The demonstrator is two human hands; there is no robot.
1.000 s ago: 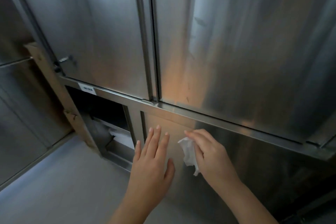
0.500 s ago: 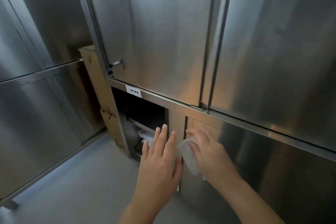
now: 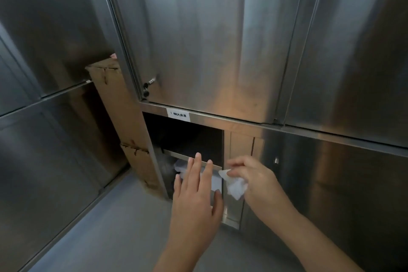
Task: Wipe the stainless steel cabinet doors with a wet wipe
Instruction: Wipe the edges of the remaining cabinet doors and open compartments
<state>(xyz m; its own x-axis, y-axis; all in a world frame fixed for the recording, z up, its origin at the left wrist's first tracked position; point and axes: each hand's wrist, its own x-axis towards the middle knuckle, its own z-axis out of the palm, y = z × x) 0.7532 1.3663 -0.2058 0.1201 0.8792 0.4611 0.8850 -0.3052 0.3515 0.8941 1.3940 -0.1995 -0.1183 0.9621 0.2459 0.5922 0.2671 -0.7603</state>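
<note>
right hand (image 3: pixel 258 185): mine, fingers curled, pinching the wet wipe between thumb and fingertips
wet wipe (image 3: pixel 235 185): white, crumpled, bunched under my right fingers, at the left edge of the lower cabinet door; can't tell if it's pressed on the steel
left hand (image 3: pixel 196 196): mine, fingers straight and slightly spread, holding nothing, just left of the wipe, in front of the open compartment; contact with anything unclear
lower cabinet door (image 3: pixel 331 194): stainless, closed, right of my hands
upper cabinet doors (image 3: pixel 198 40): stainless, two panels, closed, above the rail
open compartment (image 3: pixel 187 137): dark, below the left upper door; something white inside, partly hidden by my left fingers
label (image 3: pixel 178 115): small white tag on the rail above the compartment
lock (image 3: pixel 149 86): lower left corner of the left upper door
cardboard box (image 3: pixel 119 104): brown, upright, just left of the cabinet
floor (image 3: pixel 110 227): grey, below
</note>
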